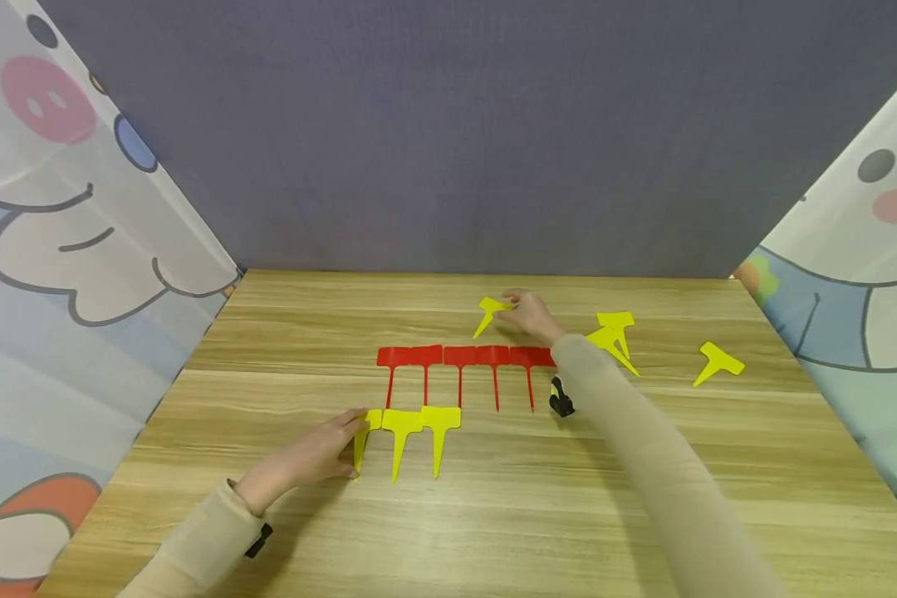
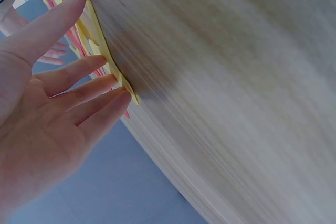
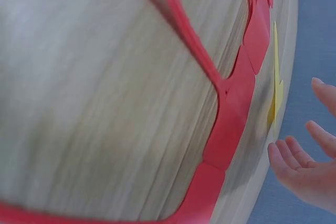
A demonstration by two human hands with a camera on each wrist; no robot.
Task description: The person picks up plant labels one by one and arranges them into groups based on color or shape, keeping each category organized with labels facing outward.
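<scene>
My left hand (image 1: 310, 457) rests at the leftmost yellow T-shaped plant label (image 1: 372, 419), thumb near its stem tip, the other fingers straight along its head in the left wrist view. Two more yellow plant labels (image 1: 402, 422) (image 1: 439, 417) lie to its right in a row. Behind that row, several red T-shaped plant labels (image 1: 459, 355) lie edge to edge, stems toward me. At the back, my right hand (image 1: 529, 314) reaches over the red row, fingertips at the head of another yellow label (image 1: 487, 311). In the right wrist view its fingers are spread apart.
Right of my right forearm, two yellow labels (image 1: 616, 320) overlap on the wooden table (image 1: 284, 324). Another yellow label (image 1: 720, 362) lies farther right. A grey panel (image 1: 448, 149) stands behind the table, and cartoon-printed curtains (image 1: 22, 399) hang at both sides.
</scene>
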